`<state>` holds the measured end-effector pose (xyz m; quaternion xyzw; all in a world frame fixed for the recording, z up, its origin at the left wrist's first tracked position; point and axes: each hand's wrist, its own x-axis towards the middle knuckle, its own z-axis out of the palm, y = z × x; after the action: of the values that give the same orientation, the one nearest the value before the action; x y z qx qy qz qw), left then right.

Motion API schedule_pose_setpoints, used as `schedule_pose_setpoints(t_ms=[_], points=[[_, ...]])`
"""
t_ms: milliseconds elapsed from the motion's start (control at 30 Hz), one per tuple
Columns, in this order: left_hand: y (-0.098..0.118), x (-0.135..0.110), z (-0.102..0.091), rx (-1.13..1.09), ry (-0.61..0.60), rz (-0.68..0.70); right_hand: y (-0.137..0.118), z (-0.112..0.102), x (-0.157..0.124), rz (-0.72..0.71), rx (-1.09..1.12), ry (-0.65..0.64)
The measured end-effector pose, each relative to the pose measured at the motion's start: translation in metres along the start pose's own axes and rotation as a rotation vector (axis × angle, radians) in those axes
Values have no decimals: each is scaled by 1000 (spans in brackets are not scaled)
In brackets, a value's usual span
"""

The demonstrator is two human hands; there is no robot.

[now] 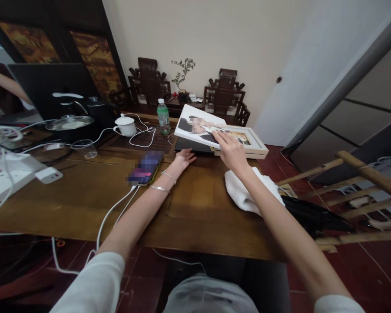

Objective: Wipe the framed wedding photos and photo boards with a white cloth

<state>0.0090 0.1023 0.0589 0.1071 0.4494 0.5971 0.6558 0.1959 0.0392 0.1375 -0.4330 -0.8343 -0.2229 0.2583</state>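
A white-edged photo panel (190, 124) lies tilted on top of a dark flat object (193, 145) and a cream picture frame (256, 141) at the table's far side. My right hand (233, 152) is at the panel's near right corner, fingers over its face; the thumb is hidden, apparently under the near edge. Just below the dark object, my left hand (183, 160) is open, palm turned up and fingers apart, holding nothing. A white towel (243, 193) lies bunched beneath my right forearm. Left of my left hand, a phone (146, 167) rests with a white cable plugged in.
A green-labelled bottle (163, 116), a lidded white cup (125, 126), a clear plastic cup (84, 149) and a glass-lidded pan (70, 128) stand on the table (195, 204). Power strips (9, 180) and loose cables occupy the left. A wooden rack (345, 195) is at right. Another person's arm (6, 82) shows far left.
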Motion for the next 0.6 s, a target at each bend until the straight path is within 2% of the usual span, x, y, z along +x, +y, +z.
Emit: schedule_pose_setpoints(t_ms=[133, 333, 500, 600], points=[[1, 7, 10, -21, 93, 23, 6, -4, -6, -2, 1, 42], [9, 3, 10, -53, 167, 39, 15, -8, -15, 7, 30, 83], [9, -9, 12, -128, 113, 41, 18, -12, -18, 13, 20, 78], [11, -20, 8, -163, 21, -36, 19, -15, -19, 10, 7, 95]])
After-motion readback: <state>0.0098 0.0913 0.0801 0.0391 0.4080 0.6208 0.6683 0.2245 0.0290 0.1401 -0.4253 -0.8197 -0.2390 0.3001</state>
